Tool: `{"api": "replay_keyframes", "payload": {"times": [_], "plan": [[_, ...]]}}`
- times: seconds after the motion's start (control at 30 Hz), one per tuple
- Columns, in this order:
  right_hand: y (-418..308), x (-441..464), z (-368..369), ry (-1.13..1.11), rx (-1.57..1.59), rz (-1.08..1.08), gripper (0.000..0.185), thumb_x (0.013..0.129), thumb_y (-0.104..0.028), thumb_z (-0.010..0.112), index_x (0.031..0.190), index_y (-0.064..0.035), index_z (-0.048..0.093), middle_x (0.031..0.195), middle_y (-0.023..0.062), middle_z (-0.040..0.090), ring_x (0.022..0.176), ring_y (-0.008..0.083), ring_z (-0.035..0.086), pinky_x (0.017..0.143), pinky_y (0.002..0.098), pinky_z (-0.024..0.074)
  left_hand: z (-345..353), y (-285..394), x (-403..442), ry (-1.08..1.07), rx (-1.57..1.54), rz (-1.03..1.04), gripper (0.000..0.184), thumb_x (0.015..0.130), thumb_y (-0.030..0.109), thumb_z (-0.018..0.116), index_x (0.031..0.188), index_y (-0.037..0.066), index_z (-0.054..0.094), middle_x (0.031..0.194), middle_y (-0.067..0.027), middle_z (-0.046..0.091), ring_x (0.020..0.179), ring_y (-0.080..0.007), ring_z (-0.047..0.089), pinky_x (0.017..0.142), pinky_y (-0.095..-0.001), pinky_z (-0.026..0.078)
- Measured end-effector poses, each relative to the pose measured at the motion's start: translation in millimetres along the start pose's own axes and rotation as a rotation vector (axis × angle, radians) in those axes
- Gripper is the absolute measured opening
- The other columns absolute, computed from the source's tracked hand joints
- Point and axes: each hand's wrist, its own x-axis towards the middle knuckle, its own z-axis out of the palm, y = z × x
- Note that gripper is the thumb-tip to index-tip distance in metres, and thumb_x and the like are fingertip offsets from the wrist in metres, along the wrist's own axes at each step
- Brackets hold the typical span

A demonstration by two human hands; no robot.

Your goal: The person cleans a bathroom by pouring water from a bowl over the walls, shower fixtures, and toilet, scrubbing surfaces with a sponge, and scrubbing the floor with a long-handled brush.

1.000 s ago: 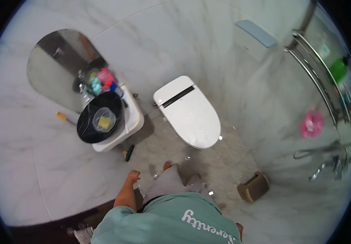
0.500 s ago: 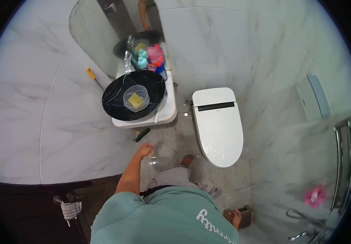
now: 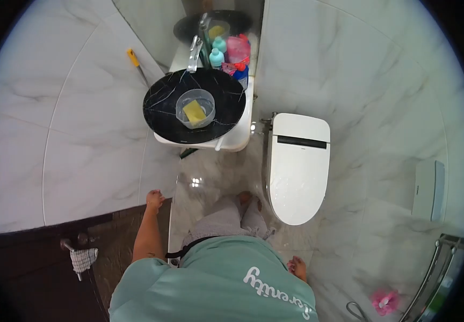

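Observation:
My left hand [image 3: 156, 200] hangs at my left side, fingers loosely bent, with nothing visible in it. It is in front of the marble wall, near the dark door. My right hand [image 3: 297, 266] is low by my right hip, partly hidden by my shirt, its fingers loosely curled and seemingly holding nothing. Ahead, a black marbled basin [image 3: 159, 115] carries a clear plastic bowl [image 3: 208, 119] with a yellow sponge [image 3: 194, 111] inside. Both hands are well away from these.
A white toilet [image 3: 299, 182] with its lid down stands ahead on the right. Bottles [image 3: 217, 57] crowd behind the basin beside the tap [image 3: 194, 53]. A yellow-handled tool [image 3: 133, 57] leans at the left wall. Behind me on the left is a dark door [image 3: 25, 273].
My view has shifted toward the basin and toilet, and the basin looks larger. My left hand has swung back and left. The green-headed tool under the basin is now mostly hidden.

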Motion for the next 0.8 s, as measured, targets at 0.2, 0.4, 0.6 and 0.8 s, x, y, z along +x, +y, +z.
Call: {"api": "replay_keyframes", "payload": {"times": [0.2,0.4,0.6,0.8], "plan": [[-92,26,-26,0.285,-0.131,-0.091,0.024,0.083,-0.014,0.048,0.106,-0.0082,0.049,0.078,0.005,0.057,0.062,0.0134,0.056,0.049,0.0248,0.0432,-13,89,-12,0.288,-0.065,0.538,0.018,0.087,0.021,0.053,0.093,0.004,0.054,0.08,-0.0029,0.055,0.065,-0.0149,0.057,0.056,-0.0269,0.045],[-142,42,-18,0.299,-0.174,-0.149,0.018,0.085,-0.015,0.048,0.102,-0.0097,0.048,0.074,0.005,0.055,0.057,0.0141,0.055,0.043,0.0228,0.0391,-14,264,0,0.33,-0.013,0.899,0.019,0.084,0.016,0.054,0.094,0.001,0.059,0.084,-0.0098,0.06,0.073,-0.0154,0.058,0.068,-0.028,0.047],[-136,35,55,0.267,-0.093,-0.189,0.016,0.087,-0.018,0.049,0.101,-0.0091,0.048,0.073,0.0061,0.055,0.056,0.0145,0.056,0.042,0.0234,0.0391,30,401,115,0.323,0.155,0.929,0.034,0.077,0.016,0.058,0.107,0.001,0.054,0.095,-0.0176,0.061,0.087,-0.0247,0.059,0.08,-0.0313,0.045],[-65,-26,122,-0.31,-1.313,0.214,0.059,0.077,-0.05,0.058,0.125,-0.0167,0.047,0.122,0.0129,0.047,0.107,0.025,0.048,0.103,0.0357,0.0254,96,447,244,0.307,0.17,0.578,0.059,0.07,0.022,0.063,0.12,-0.002,0.042,0.109,-0.0218,0.055,0.106,-0.0352,0.051,0.09,-0.0368,0.04]]}}
